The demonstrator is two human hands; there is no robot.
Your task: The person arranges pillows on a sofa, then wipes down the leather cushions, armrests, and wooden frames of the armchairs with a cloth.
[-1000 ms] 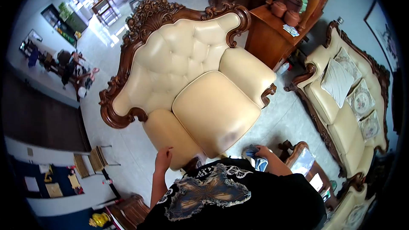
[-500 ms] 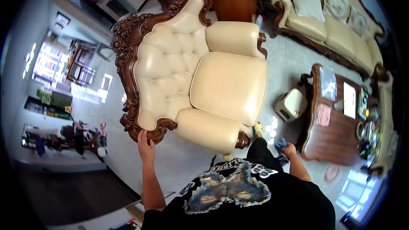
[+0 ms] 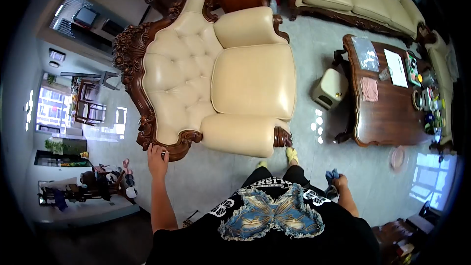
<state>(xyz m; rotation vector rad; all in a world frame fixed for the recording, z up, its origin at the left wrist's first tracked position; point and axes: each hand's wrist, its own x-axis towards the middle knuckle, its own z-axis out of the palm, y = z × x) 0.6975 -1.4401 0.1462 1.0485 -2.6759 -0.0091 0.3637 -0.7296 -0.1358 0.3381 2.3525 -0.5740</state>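
Observation:
A cream leather armchair (image 3: 252, 81) with a carved dark wood frame (image 3: 132, 64) stands in front of me, its back towards the left. My left hand (image 3: 157, 159) rests on the lower end of the carved frame, beside the scrolled corner, its fingers bent over the wood; something dark shows at one finger. My right hand (image 3: 339, 182) is low at my right side, closed round a bunched blue cloth (image 3: 332, 175), away from the chair. The near armrest (image 3: 238, 135) lies between my left hand and my feet.
A small cream stool (image 3: 330, 88) stands between the armchair and a dark wood coffee table (image 3: 387, 122) bearing a pink cloth (image 3: 369, 89), papers and several items. A long cream sofa (image 3: 358, 0) is behind. A pink basin (image 3: 397, 158) sits on the floor, lower right.
The view has turned and shifted. My left hand, earlier above the near armrest, came onto the carved frame and remains there. My right hand still holds the blue cloth, now farther from the chair.

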